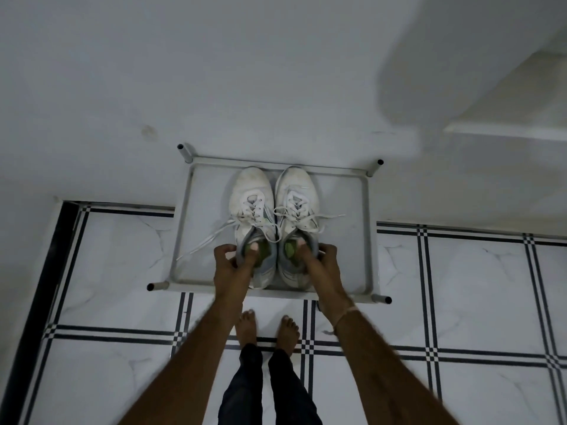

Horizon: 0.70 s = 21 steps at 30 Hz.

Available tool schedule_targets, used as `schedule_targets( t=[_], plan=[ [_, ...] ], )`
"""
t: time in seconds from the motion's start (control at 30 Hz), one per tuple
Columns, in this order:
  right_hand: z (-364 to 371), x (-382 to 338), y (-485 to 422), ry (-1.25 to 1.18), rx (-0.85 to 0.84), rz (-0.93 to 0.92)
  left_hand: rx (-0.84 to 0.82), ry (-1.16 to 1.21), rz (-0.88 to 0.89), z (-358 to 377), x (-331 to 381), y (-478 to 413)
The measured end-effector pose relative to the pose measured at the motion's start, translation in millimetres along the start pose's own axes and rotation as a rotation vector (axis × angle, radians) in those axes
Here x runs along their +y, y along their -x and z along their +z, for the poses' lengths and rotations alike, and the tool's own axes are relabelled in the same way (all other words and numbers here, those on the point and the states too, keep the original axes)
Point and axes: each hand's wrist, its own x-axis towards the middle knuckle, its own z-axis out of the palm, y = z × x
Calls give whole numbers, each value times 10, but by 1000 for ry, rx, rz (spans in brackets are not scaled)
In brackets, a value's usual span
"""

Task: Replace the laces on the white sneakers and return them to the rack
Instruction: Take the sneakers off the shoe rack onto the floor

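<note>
Left hand [228, 259] grasps the heel collar of the left white sneaker [251, 207]: the thumb is tucked inside the opening over the green insole and the fingers curl round the outside of the grey collar. Right hand [320, 258] grips the heel collar of the right white sneaker [296, 200] the same way, with a digit inside and the other fingers wrapped round the outer edge.

Both sneakers sit side by side on the top of the rack [365, 228], touching each other. Their toes point to the rack's far rail and their heels are near its front rail. Each sneaker has a white lace threaded through its eyelets, with the ends untied. One loose lace end [208, 237] trails from the left sneaker across to the rack's left rail; another lace end [333, 216] lies out toward the rack's right rail.

The rack stands against a white wall [214, 72], on a white tiled floor [460, 286] with dark line borders. In front of the rack the person's bare feet [245, 328] stand on the floor, below dark trousers [242, 388]. A thin band [346, 314] circles the right wrist.
</note>
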Motion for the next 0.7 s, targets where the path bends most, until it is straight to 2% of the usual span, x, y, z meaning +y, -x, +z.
schedule_targets(
  t=[0.13,0.23,0.37,0.5,0.7],
  plan=[
    [45,-39,-143,-44,14,43,-38,143,-80,39,-9,-70],
    [11,-36,-211,-56,-57,116,-57,221,-160,2,-18,-128],
    [-9,-27,-24,-132,-188,82,-103,245,-93,-105,22,-26],
    [-34,192,427,-192,-163,-15,-185,209,6,-367,-152,267],
    [116,920,1634,-250,-142,-159,-280,222,188,-1082,-799,1101]
  ],
)
